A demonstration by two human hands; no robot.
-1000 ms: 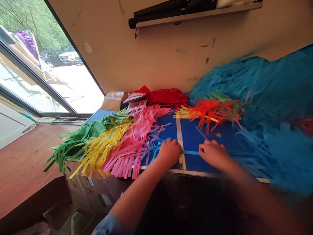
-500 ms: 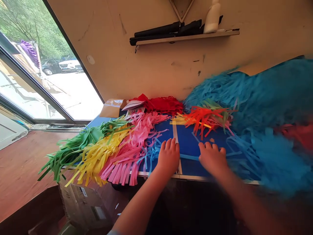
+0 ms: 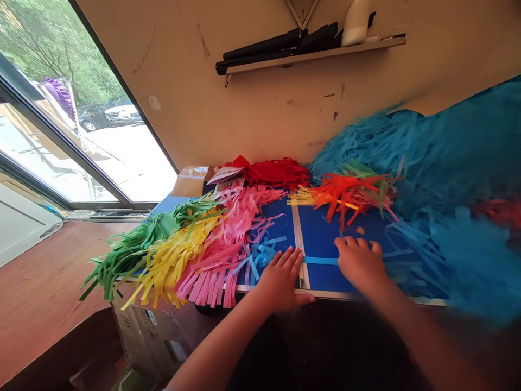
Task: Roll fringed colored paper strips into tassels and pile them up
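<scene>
A narrow light-blue paper-like strip lies flat across the blue table between my two hands. My left hand rests palm down over its left end, fingers stretched out and thumb apart. At the strip's right end, my right hand has its fingers curled and closed on it; the fingertips are partly hidden. A small bunch of light-blue strips lies just left of my left hand. To the right of my right hand spread more loose blue strips, joining a large blue heap.
Green, yellow and pink strips hang over the table's front left edge. Red strips and an orange bunch lie behind. A cardboard box stands below; a shelf is above.
My left hand has flattened, with its fingers now stretched over the strip and its thumb out. My right hand stays at the strip's right end. The view has shifted slightly.
</scene>
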